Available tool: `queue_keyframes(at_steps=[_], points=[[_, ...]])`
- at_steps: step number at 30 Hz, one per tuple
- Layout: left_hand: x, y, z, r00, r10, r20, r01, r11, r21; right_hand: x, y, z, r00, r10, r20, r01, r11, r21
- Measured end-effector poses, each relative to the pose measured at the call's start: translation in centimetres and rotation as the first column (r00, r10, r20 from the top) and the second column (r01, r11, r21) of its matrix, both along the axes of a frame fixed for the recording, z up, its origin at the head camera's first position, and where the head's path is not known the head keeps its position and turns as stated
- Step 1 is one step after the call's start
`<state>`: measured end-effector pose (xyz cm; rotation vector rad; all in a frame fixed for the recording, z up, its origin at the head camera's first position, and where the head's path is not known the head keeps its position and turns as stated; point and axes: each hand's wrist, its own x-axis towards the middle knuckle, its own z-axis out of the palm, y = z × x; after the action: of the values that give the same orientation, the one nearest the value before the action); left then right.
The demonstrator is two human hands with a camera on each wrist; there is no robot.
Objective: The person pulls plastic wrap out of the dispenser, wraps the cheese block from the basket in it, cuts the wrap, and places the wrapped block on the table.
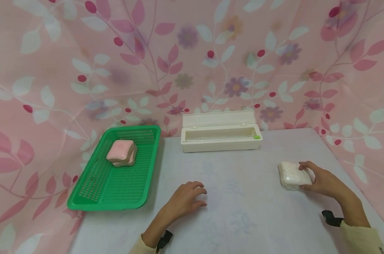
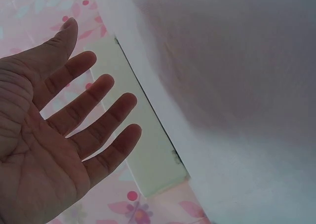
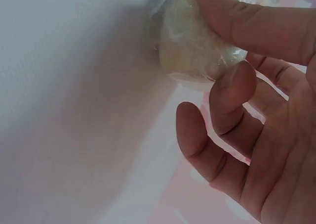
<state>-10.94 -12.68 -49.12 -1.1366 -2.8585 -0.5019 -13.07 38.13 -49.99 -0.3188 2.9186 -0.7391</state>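
On the right of the table in the head view, my right hand [image 1: 325,180] pinches the near right end of a white, rounded block in clear plastic wrap [image 1: 290,175]. The right wrist view has the thumb on one side of the wrapped block [image 3: 190,46] and a fingertip against the other, with two lower fingers curled off it. My left hand [image 1: 186,199] hovers over the middle front of the table, fingers relaxed and spread. Nothing lies in that palm [image 2: 49,164] in the left wrist view.
A green slotted basket [image 1: 122,204] stands at the left with stacked pink, rounded blocks [image 1: 121,151] inside. At the back centre sits a long white box [image 1: 222,145], its lid [image 1: 219,119] raised and a green tab at its right end. Floral cloth hangs behind.
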Motion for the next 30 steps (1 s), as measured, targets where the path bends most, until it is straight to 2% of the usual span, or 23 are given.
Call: queue_keyframes(at_steps=[4, 8, 14, 18, 21, 23, 27, 30], points=[[-0.1, 0.0, 0.1, 1.0, -0.001, 0.001, 0.001, 1.0, -0.008, 0.0, 0.0, 0.8, 0.999, 0.003, 0.039, -0.004, 1.0, 0.027], [-0.5, 0.0, 0.4, 1.0, 0.013, 0.005, -0.013, 1.0, 0.009, -0.1, 0.0, 2.3, 0.999, 0.012, 0.047, -0.014, 0.999, 0.041], [-2.0, 0.0, 1.1, 0.998, 0.062, 0.012, -0.063, 0.996, 0.064, -0.8, -1.1, 4.6, 0.999, 0.013, 0.036, -0.013, 1.0, 0.01], [-3.3, 0.1, 1.6, 0.993, 0.107, 0.05, -0.112, 0.988, 0.111, -1.5, -2.4, 5.1, 0.999, 0.001, -0.047, -0.003, 0.999, -0.039], [-4.5, 0.0, 2.0, 0.98, 0.172, 0.103, -0.186, 0.973, 0.139, -2.5, -3.2, 4.9, 0.991, -0.029, -0.128, 0.018, 0.996, -0.089], [-5.5, -0.2, 2.2, 0.967, 0.224, 0.119, -0.241, 0.959, 0.152, -3.3, -3.8, 4.7, 0.987, -0.049, -0.151, 0.029, 0.991, -0.133], [-7.6, -0.7, 2.6, 0.945, 0.316, 0.089, -0.328, 0.922, 0.205, -4.9, -4.8, 4.5, 0.986, -0.08, -0.147, 0.047, 0.975, -0.218], [-9.4, -1.1, 3.0, 0.922, 0.377, 0.085, -0.385, 0.879, 0.28, -6.1, -5.5, 4.7, 0.989, -0.081, -0.121, 0.048, 0.965, -0.257]])
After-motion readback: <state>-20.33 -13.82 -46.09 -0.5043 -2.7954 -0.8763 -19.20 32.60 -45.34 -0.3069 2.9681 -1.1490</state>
